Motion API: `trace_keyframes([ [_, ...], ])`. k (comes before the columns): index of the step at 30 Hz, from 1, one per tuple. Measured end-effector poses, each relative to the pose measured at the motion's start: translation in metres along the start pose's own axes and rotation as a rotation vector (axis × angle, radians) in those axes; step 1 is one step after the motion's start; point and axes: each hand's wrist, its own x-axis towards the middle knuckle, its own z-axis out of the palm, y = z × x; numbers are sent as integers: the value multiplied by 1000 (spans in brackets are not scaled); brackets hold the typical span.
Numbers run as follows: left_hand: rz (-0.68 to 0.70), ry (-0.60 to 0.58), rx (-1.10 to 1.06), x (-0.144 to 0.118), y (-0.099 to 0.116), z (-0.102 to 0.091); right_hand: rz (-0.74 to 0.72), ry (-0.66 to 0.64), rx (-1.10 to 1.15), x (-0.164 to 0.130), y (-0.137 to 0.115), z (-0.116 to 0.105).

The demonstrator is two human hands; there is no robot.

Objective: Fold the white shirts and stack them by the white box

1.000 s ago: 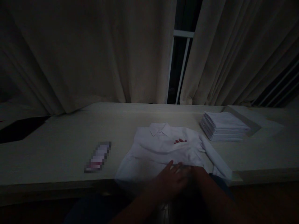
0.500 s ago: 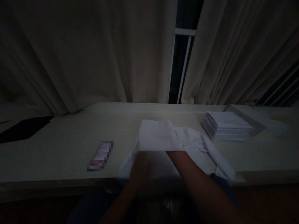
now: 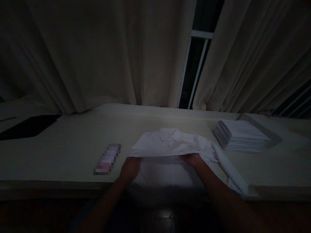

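Note:
A white collared shirt [image 3: 167, 145] lies on the pale table in front of me, its collar pointing toward the curtains. One sleeve trails to the right, and the lower part hangs over the table's front edge. A raised edge of cloth runs across the middle of the shirt. My left hand [image 3: 130, 167] is closed on the left end of that edge, its fingertips partly hidden by cloth. At the right end, my right hand [image 3: 191, 159] grips the same edge, its fingers partly under the fabric.
Folded white garments form a stack [image 3: 244, 136] at the right. A phone-like object [image 3: 107, 159], blurred by pixels, lies left of the shirt. Farther left is a flat black item [image 3: 32, 125]. Beige curtains [image 3: 155, 58] hang behind the table [image 3: 80, 142].
The cloth that stood raised over the shirt has come down, so the collar shows. My left hand has moved left and forward to the cloth edge. The view has shifted slightly.

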Motion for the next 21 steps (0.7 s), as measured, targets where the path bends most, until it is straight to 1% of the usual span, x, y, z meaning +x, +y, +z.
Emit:
trace_keyframes([
  [2,-6,15,5,-2,-9,-3,51,-46,108,0,-8,-8],
  [4,42,32,13,-7,-15,-7,115,-74,222,-1,-16,-18],
  [5,71,50,17,-10,-17,-9,146,-64,253,-1,-18,-24],
  [6,71,75,20,-14,-17,-10,175,-29,247,-1,-19,-29],
  [7,29,105,19,-17,-17,-10,203,30,207,-1,-18,-34],
  [8,-50,138,14,-19,-16,-10,224,102,147,0,-17,-38],
  [10,-261,184,-7,-20,-15,-7,236,236,16,2,-12,-40],
  [11,-356,192,-22,-18,-15,-5,225,273,-30,3,-10,-37],
  [13,-461,203,-55,-11,-18,-2,182,269,-61,5,-14,-21],
  [15,-489,184,-101,-3,-23,-2,125,175,-28,6,-31,2],
  [17,-473,136,-141,5,-30,-3,28,26,67,6,-56,25],
  [18,-466,109,-152,8,-33,-5,-37,-46,131,7,-69,33],
  [19,-470,92,-155,10,-36,-6,-98,-88,173,7,-80,37],
  [20,-483,91,-151,11,-38,-7,-148,-87,178,8,-88,38],
  [21,-500,99,-144,11,-40,-8,-172,-33,115,8,-91,34],
])
